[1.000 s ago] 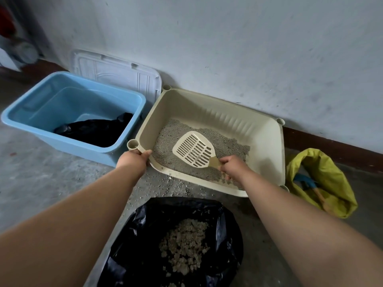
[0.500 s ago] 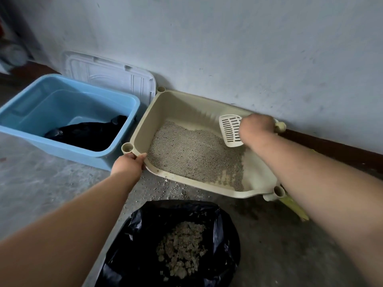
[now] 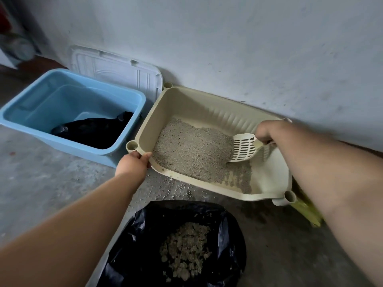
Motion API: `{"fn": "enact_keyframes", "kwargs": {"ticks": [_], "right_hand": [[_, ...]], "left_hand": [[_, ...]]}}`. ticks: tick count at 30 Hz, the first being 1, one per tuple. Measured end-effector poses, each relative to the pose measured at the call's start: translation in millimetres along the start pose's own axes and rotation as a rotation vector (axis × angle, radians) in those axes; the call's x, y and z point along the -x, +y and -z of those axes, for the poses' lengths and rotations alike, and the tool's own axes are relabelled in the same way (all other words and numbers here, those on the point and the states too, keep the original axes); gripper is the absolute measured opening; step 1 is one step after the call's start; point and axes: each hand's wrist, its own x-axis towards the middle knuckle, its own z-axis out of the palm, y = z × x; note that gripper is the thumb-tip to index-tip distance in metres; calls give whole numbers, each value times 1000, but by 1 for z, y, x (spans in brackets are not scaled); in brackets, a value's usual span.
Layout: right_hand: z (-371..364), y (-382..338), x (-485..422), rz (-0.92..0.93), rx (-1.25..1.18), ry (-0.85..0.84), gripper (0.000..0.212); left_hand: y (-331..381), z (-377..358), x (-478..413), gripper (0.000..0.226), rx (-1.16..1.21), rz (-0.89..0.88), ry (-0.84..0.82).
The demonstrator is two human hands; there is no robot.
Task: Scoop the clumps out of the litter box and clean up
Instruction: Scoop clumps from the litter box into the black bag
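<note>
1. The left hand grips the rim at the near-left corner of the litter box, fingers curled over the edge, probably to steady the box against the scoop's push.
2. The right hand is clamped round the handle of the scoop. The slotted blade is tilted, with its front edge in the litter toward the box's right side.
3. The black bag lies open just before the box's near edge, which keeps transfers short. It holds the clumps.
4. Count: one box, one scoop, one open bag, one blue tub, one white lid.
</note>
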Motion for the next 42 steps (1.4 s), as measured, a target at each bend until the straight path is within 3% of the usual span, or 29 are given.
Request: {"fn": "enact_keyframes", "kwargs": {"ticks": [5,9,15,23,32,42], "right_hand": [[-26,-25,-14,150,-116,60,7],[-49,-66,-21,244,-184,93,25],[-85,-124,-25,253,-578,41,27],[-122,-101,-28,269,-1078,-6,35],[-138,-69,-29,269,-1111,38,38],[-142,-53,-16,250,-994,131,42]], "left_hand": [[-1,-1,1,34,11,-4,9],[-3,0,0,35,-11,6,21],[-2,0,0,36,-34,14,16],[0,1,2,37,-33,14,17],[2,1,2,31,7,16,14],[-1,1,0,32,3,13,-13]]}}
